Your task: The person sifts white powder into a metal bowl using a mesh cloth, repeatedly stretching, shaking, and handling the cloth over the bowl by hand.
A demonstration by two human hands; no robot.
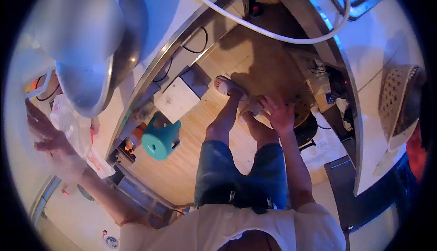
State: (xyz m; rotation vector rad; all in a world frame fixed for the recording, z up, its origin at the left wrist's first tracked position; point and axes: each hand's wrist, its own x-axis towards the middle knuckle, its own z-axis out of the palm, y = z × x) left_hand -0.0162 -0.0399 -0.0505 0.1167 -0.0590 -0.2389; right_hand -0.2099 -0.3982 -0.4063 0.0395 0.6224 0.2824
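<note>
My left hand [57,148] is stretched out at the far left, its fingers apart and partly smeared. Nothing shows in it. A thin white plastic bag [68,119] lies just beside it on the counter, close to a large metal basin [88,85]. Above the fingertips is a white handle-like piece [41,87]; whether they touch it I cannot tell. My right hand [280,114] hangs open in front of my legs, with fingers spread and nothing held. Behind it, lower down, stands a round dark object [306,130], partly hidden by the hand.
A teal plastic stool [159,137] and a white-topped box [177,98] stand on the wooden floor [182,169]. Metal-edged counters flank me. A white hose or cable [273,35] loops across the top. A perforated basket [397,96] sits on the right counter.
</note>
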